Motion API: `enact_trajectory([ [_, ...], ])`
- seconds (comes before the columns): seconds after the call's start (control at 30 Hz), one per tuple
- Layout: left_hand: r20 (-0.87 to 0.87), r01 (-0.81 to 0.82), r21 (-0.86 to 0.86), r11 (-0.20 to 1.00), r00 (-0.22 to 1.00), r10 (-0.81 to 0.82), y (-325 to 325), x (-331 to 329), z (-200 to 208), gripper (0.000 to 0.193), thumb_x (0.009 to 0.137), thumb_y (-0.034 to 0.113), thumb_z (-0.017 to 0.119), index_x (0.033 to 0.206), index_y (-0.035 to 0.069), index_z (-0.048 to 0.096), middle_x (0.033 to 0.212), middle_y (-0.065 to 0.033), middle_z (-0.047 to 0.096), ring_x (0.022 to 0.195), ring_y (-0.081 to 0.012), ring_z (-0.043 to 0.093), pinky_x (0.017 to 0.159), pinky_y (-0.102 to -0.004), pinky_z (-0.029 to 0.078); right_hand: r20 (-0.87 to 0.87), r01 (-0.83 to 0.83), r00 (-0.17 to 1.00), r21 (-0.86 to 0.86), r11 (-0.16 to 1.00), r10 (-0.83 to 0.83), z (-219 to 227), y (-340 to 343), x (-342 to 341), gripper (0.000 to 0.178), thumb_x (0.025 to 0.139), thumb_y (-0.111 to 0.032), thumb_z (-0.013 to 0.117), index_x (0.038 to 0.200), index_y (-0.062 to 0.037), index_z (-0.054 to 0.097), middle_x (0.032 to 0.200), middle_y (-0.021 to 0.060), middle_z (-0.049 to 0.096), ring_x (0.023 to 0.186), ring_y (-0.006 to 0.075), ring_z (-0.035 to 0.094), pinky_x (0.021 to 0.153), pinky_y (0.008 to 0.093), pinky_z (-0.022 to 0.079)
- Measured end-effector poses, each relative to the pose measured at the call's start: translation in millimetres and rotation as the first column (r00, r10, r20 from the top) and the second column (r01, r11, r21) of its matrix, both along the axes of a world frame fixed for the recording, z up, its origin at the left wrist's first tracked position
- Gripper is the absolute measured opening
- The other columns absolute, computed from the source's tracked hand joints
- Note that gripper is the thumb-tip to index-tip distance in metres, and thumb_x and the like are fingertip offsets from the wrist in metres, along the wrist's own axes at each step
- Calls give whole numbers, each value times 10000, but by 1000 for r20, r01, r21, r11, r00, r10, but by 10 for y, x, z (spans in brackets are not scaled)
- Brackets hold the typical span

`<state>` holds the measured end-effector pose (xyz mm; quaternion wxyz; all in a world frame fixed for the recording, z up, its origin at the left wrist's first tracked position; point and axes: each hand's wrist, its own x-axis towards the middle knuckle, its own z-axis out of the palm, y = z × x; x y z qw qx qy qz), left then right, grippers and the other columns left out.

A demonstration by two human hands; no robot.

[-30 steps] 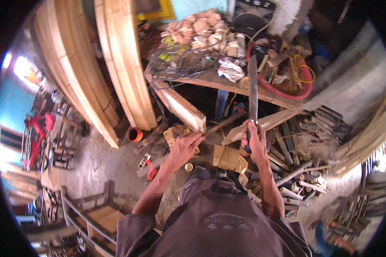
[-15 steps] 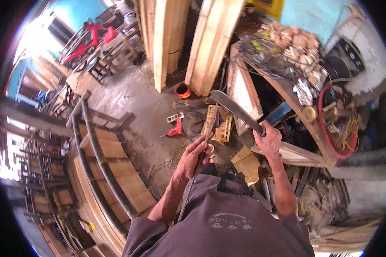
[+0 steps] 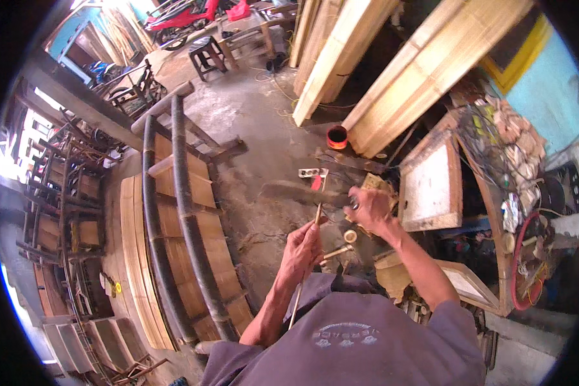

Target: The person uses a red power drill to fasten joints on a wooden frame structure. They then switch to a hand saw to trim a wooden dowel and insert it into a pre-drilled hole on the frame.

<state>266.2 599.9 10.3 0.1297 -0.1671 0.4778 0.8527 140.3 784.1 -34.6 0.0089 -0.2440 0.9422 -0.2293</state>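
Note:
My left hand [image 3: 302, 246] is closed around a thin strip of wood or bamboo [image 3: 296, 305]. The strip's upper tip points away from me, past my fingers, while its lower end runs back along my left forearm to my shirt. A machete is in my right hand [image 3: 372, 211], whose fingers wrap round the handle. Its blade [image 3: 289, 192], smeared by motion, lies crosswise to the left, just beyond the strip's tip. Whether the edge touches the strip I cannot tell. Below the right hand lies a short ring-ended piece of bamboo [image 3: 349, 237] on the floor.
Bamboo poles form a bench frame [image 3: 193, 225] on my left. A red can [image 3: 336, 137] and a power strip [image 3: 312, 173] are on the floor ahead. Broad bamboo boards [image 3: 431, 71] lean at the back. White-panelled frames [image 3: 431, 186] and a cluttered bench stand right.
My right hand has come nearer to my left, and the machete has swung down and across past the strip's tip. The whole view has turned left, so surroundings sit farther right.

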Motion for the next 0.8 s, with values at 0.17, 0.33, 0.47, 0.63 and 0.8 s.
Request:
enact_trajectory([
  [0.17,17,-27,-124,992,999,30,-920,51,156,373,1001,259,497,1263,-3,544,634,76,359,491,-21,332,455,-223,375,86,269,958,52,962,-273,-107,-507,-1045,303,774,-357,681,896,-79,690,807,152,696,783,341,678,681,447,539],
  [0.33,15,-148,-274,950,987,158,-1657,-249,55,405,996,249,504,1312,-5,515,673,60,404,511,-24,357,484,-234,433,46,-183,983,197,963,177,433,-1828,-808,306,726,-368,705,890,-114,655,729,113,668,708,315,668,617,444,519],
  [0.47,23,-246,-260,934,965,260,-1955,-340,153,420,1001,242,500,1331,-17,490,653,64,383,511,-24,337,456,-226,377,60,-409,912,80,909,405,269,-2463,-923,265,719,-293,673,905,-106,649,768,127,677,738,317,672,644,453,515],
  [0.63,6,-335,-230,914,938,345,-2257,-302,315,375,999,228,506,1300,7,537,610,67,379,489,-24,338,445,-223,363,65,-112,992,20,994,110,123,-2686,-1980,238,754,-290,645,842,-70,669,832,171,686,801,344,673,681,464,520],
  [0.8,25,-456,-345,821,869,493,-2763,-381,-67,363,983,193,521,1301,22,551,629,70,420,502,-26,398,448,-223,382,73,3,997,-28,1000,-1,94,-2960,-2594,319,790,-332,621,857,-28,690,801,220,672,797,368,671,682,468,525],
])
